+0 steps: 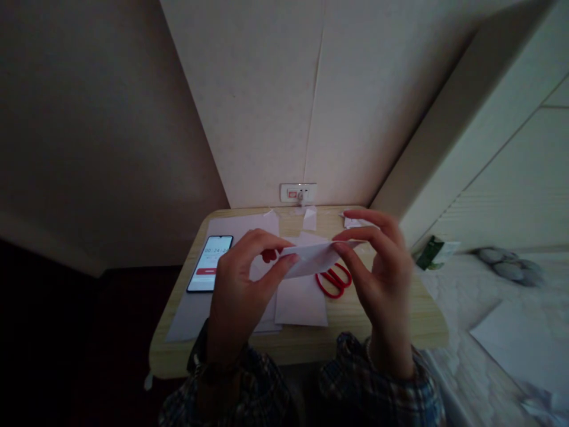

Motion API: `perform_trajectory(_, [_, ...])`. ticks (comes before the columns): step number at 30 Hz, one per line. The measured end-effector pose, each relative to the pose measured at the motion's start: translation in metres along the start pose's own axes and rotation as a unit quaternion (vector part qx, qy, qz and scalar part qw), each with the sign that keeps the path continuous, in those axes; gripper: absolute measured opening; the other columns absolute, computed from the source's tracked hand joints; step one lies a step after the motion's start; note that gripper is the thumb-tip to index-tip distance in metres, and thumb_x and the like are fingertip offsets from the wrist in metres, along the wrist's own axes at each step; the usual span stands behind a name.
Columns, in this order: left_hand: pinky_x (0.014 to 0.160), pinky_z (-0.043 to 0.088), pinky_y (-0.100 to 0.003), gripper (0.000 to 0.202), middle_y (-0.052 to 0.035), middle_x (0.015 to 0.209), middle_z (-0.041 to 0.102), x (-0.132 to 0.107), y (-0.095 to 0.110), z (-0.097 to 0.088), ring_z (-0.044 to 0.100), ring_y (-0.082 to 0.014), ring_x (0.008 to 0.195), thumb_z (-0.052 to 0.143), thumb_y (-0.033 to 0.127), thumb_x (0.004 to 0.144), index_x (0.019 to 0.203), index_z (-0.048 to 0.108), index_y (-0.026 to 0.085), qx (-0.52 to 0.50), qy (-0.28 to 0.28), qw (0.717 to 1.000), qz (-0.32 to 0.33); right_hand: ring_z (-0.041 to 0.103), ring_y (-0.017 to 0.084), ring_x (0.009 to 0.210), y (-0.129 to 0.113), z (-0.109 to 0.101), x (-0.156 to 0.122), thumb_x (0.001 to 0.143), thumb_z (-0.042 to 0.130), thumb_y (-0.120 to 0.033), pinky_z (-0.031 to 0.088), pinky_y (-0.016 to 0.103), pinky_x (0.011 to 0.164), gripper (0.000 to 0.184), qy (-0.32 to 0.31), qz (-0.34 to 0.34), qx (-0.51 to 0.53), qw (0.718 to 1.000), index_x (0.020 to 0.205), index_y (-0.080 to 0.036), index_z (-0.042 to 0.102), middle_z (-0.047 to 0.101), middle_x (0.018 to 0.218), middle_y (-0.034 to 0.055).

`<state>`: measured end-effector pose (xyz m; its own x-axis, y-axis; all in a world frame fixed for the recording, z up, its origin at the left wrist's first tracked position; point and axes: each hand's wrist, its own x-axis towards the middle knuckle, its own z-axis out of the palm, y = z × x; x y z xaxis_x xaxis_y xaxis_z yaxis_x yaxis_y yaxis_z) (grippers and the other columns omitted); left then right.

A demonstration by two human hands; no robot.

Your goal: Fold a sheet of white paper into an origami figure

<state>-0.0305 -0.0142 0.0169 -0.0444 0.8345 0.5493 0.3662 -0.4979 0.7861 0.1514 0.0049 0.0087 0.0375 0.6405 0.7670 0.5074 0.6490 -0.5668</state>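
Observation:
Above the small wooden table I hold a folded piece of white paper between both hands. My left hand pinches its left end between thumb and forefinger. At the other end, the thumb and forefinger of my right hand grip the paper's upper right edge. Under it lie red-handled scissors, their blades hidden from sight. A sheet of white paper rests below the hands, overlapping other sheets.
A phone showing a running timer lies on a large white sheet at the left. Small paper pieces sit near the wall socket. To the right is a bed with a green-and-white packet, a grey object and paper.

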Motion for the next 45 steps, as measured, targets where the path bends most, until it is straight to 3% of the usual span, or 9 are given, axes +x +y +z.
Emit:
perform_trajectory(6, [0.068, 0.046, -0.027, 0.017, 0.0031, 0.072, 0.063, 0.000, 0.002, 0.000, 0.057, -0.0148, 0.071, 0.070, 0.011, 0.080, 0.069, 0.064, 0.022, -0.003, 0.041, 0.999, -0.021, 0.062, 0.023, 0.101, -0.006, 0.001, 0.002, 0.086, 0.071, -0.017, 0.046, 0.040, 0.091, 0.009, -0.102, 0.025, 0.029, 0.994, 0.082, -0.024, 0.066, 0.067, 0.103, 0.0038])
perform_trajectory(14, [0.063, 0.048, -0.024, 0.015, 0.0014, 0.070, 0.068, 0.001, 0.007, 0.012, 0.062, -0.0139, 0.066, 0.072, 0.006, 0.078, 0.070, 0.073, 0.020, 0.041, -0.076, 0.996, -0.032, 0.060, 0.017, 0.075, -0.016, 0.007, 0.001, 0.089, 0.064, -0.013, 0.045, 0.030, 0.068, 0.016, -0.156, 0.059, 0.084, 0.982, 0.076, -0.021, 0.064, 0.064, 0.075, -0.0002])
perform_trajectory(22, [0.064, 0.048, -0.023, 0.012, 0.0036, 0.071, 0.073, 0.002, -0.003, 0.007, 0.065, -0.0146, 0.067, 0.072, 0.012, 0.080, 0.072, 0.071, 0.020, 0.068, -0.125, 0.988, -0.062, 0.054, 0.015, 0.066, -0.007, 0.007, -0.004, 0.085, 0.065, -0.019, 0.038, 0.026, 0.054, 0.016, -0.062, 0.194, 0.133, 0.970, 0.069, -0.022, 0.061, 0.058, 0.067, -0.0017])
perform_trajectory(25, [0.062, 0.048, -0.024, 0.011, 0.0053, 0.069, 0.074, 0.001, -0.004, 0.004, 0.066, -0.0155, 0.064, 0.072, 0.017, 0.080, 0.071, 0.071, 0.022, 0.062, -0.115, 0.988, -0.083, 0.055, 0.016, 0.066, -0.005, 0.007, -0.004, 0.085, 0.066, -0.025, 0.036, 0.025, 0.049, 0.017, -0.028, 0.226, 0.156, 0.961, 0.069, -0.022, 0.061, 0.060, 0.069, -0.0007])
perform_trajectory(31, [0.065, 0.051, -0.024, 0.011, 0.0052, 0.071, 0.075, -0.001, -0.003, 0.005, 0.068, -0.0153, 0.068, 0.072, 0.015, 0.079, 0.072, 0.071, 0.023, 0.029, -0.081, 0.993, -0.077, 0.055, 0.014, 0.060, -0.005, 0.002, -0.001, 0.079, 0.071, -0.027, 0.039, 0.023, 0.048, 0.015, -0.109, 0.256, 0.203, 0.939, 0.068, -0.022, 0.063, 0.060, 0.064, -0.0022])
perform_trajectory(34, [0.073, 0.054, -0.026, 0.009, 0.0018, 0.083, 0.076, -0.001, -0.006, 0.007, 0.070, -0.0179, 0.080, 0.075, 0.017, 0.077, 0.083, 0.072, 0.023, -0.013, -0.074, 0.994, -0.083, 0.049, 0.012, 0.054, -0.006, 0.001, -0.002, 0.080, 0.070, -0.028, 0.034, 0.022, 0.044, 0.021, -0.084, 0.260, 0.209, 0.939, 0.063, -0.022, 0.059, 0.054, 0.058, -0.0035])
perform_trajectory(37, [0.076, 0.055, -0.026, 0.023, -0.0004, 0.095, 0.075, -0.001, -0.008, 0.009, 0.070, -0.0193, 0.091, 0.079, 0.019, 0.074, 0.095, 0.070, 0.024, -0.063, -0.071, 0.990, -0.102, 0.045, 0.011, 0.052, -0.007, 0.001, -0.004, 0.081, 0.072, -0.028, 0.032, 0.021, 0.042, 0.020, -0.054, 0.267, 0.235, 0.933, 0.065, -0.022, 0.061, 0.054, 0.059, -0.0042])
perform_trajectory(45, [0.072, 0.055, -0.024, 0.027, 0.0000, 0.096, 0.075, -0.002, -0.004, 0.008, 0.070, -0.0173, 0.088, 0.075, 0.011, 0.073, 0.096, 0.069, 0.024, -0.060, -0.082, 0.988, -0.116, 0.045, 0.010, 0.053, -0.009, 0.001, -0.004, 0.080, 0.072, -0.026, 0.032, 0.021, 0.043, 0.019, -0.054, 0.283, 0.245, 0.926, 0.064, -0.021, 0.062, 0.055, 0.060, -0.0041])
